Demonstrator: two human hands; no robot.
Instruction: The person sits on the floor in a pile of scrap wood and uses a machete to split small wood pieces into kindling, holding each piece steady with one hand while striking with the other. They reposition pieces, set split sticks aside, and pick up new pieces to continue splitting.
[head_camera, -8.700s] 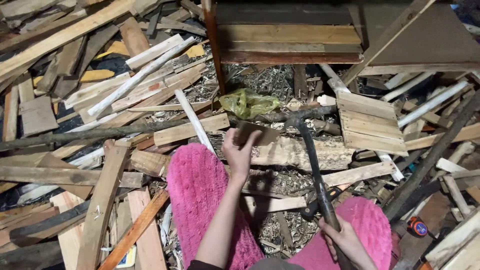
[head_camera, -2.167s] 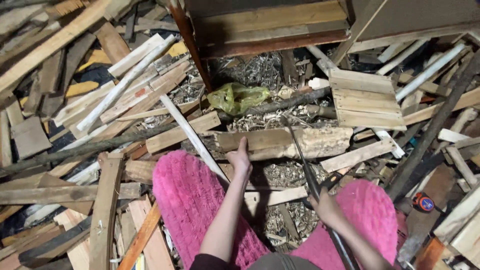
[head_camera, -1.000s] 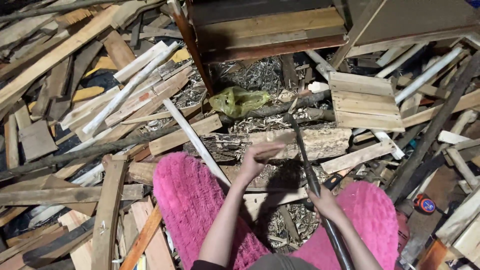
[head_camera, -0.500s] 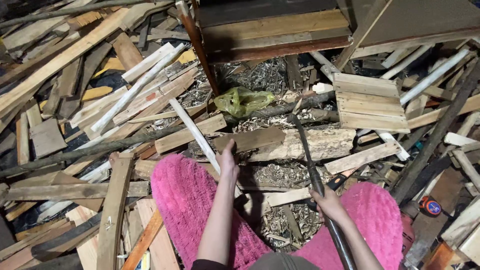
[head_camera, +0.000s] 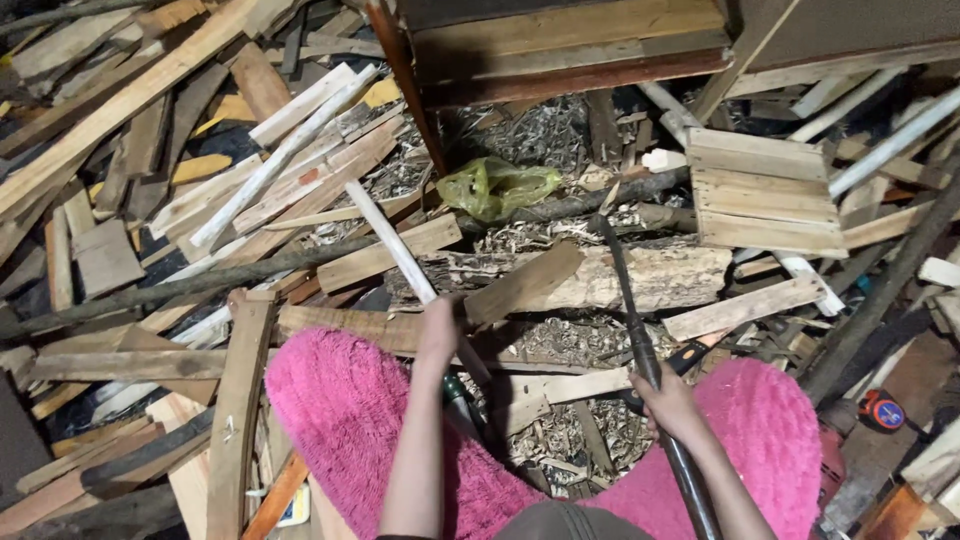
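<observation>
Two hands in view, one tool, one log. Right hand (head_camera: 668, 398), fingers wrapped tight around the dark handle of a long tool (head_camera: 640, 345) that slants up and away, its head resting on or just above the log (head_camera: 640, 277); which, cannot tell. Left hand (head_camera: 440, 325) grips the near end of a flat brown board (head_camera: 520, 283), fingers curled round it; the board lies tilted across the log's left part, touching it. The log lies crosswise, pale and rough, in a hollow strewn with wood shavings (head_camera: 560, 340). Two knees under fuzzy pink cloth (head_camera: 340, 400) flank the hollow, one on each side. One crumpled yellow-green plastic bag (head_camera: 495, 185) sits just beyond the log, beside a dark branch. One slatted pallet piece (head_camera: 765, 190) lies right of the log's far end. One white stick (head_camera: 385, 240) runs diagonally toward the left hand. One small red-and-blue object (head_camera: 880, 410) at the far right. Scrap planks too many to count pile up on the left, right and behind, hemming the hollow; the only open room is the shavings patch between knees and log.
</observation>
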